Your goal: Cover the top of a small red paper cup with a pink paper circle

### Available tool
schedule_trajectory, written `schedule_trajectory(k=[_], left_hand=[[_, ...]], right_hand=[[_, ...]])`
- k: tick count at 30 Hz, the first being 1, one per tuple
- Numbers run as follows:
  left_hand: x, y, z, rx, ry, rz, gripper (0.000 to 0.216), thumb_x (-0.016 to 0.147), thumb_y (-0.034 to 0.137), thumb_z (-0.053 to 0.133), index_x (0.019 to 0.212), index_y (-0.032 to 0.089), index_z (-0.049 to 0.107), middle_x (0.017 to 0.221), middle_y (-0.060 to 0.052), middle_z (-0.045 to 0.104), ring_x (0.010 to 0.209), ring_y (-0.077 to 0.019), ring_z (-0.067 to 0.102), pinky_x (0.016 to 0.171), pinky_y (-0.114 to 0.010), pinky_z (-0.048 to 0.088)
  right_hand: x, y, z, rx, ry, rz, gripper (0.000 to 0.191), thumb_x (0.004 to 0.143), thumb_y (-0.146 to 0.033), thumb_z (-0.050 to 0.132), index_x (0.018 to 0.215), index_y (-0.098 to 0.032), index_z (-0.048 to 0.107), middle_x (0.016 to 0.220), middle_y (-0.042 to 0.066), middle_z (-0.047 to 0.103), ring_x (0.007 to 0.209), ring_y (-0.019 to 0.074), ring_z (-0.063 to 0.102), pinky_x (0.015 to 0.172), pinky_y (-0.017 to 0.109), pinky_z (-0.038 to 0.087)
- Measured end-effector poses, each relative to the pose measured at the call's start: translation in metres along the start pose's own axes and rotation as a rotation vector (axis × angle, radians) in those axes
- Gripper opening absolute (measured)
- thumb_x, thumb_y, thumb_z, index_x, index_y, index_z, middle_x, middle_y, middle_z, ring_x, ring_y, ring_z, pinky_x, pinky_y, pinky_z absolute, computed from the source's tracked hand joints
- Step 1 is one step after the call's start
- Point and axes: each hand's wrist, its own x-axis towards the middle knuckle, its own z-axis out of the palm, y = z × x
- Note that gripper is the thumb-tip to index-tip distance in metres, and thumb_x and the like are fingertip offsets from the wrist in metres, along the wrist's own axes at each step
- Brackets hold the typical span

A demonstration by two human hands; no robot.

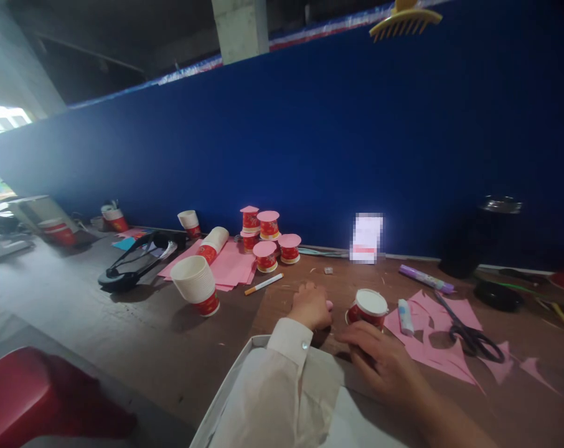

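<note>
We grip one cup [368, 308] with our right hand [380, 361]; our left hand [311, 306] is fisted; five capped cups [267, 239] stand behind; one scissors [471, 333].

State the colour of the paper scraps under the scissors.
Pink paper scraps, under the scissors; head view.

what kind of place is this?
Probably a craft workbench: red paper cups capped with pink paper, pink paper scraps and scissors on a brown table against a blue partition.

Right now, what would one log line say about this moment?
left hand: fisted on table | right hand: touching cup | scissors on pink paper
</note>
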Motion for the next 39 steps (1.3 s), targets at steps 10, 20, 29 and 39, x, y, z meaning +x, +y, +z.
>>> schedule_trajectory(k=[10,20,29,39], left_hand=[[-0.002,-0.020,-0.019,-0.365,0.000,0.135,0.046,0.068,0.017,0.071,0.114,0.017,0.069,0.120,-0.012,0.069,0.108,-0.0266,0.064,0.089,-0.031,0.051],[-0.029,-0.008,-0.052,-0.453,-0.015,0.355,0.058,0.069,0.015,0.063,0.127,0.020,0.065,0.129,-0.010,0.063,0.122,-0.0267,0.057,0.102,-0.032,0.046],[-0.039,-0.013,-0.053,-0.929,-0.122,0.370,0.063,0.073,0.024,0.076,0.134,0.024,0.062,0.133,-0.010,0.061,0.117,-0.0272,0.060,0.099,-0.037,0.049],[-0.008,0.005,-0.030,-1.676,-0.224,-0.027,0.058,0.080,0.065,0.073,0.103,0.012,0.067,0.100,-0.013,0.070,0.082,-0.0168,0.066,0.065,-0.025,0.053]], right_hand=[[0.017,-0.025,0.001,0.249,0.119,0.592,0.029,0.091,-0.039,0.055,0.106,-0.025,0.076,0.090,0.004,0.077,0.079,0.0212,0.071,0.074,0.034,0.056],[0.019,-0.028,-0.004,0.646,0.125,0.560,0.055,0.089,-0.044,0.067,0.140,-0.027,0.057,0.120,0.011,0.071,0.101,0.0233,0.072,0.079,0.033,0.061],[0.014,-0.033,-0.012,0.611,0.190,0.444,0.047,0.095,-0.043,0.061,0.140,-0.031,0.056,0.113,0.009,0.071,0.095,0.0197,0.072,0.081,0.032,0.061],[0.006,-0.023,-0.043,0.924,0.472,0.668,0.053,0.080,-0.042,0.079,0.131,-0.034,0.065,0.090,0.003,0.070,0.080,0.0183,0.069,0.073,0.031,0.062]])
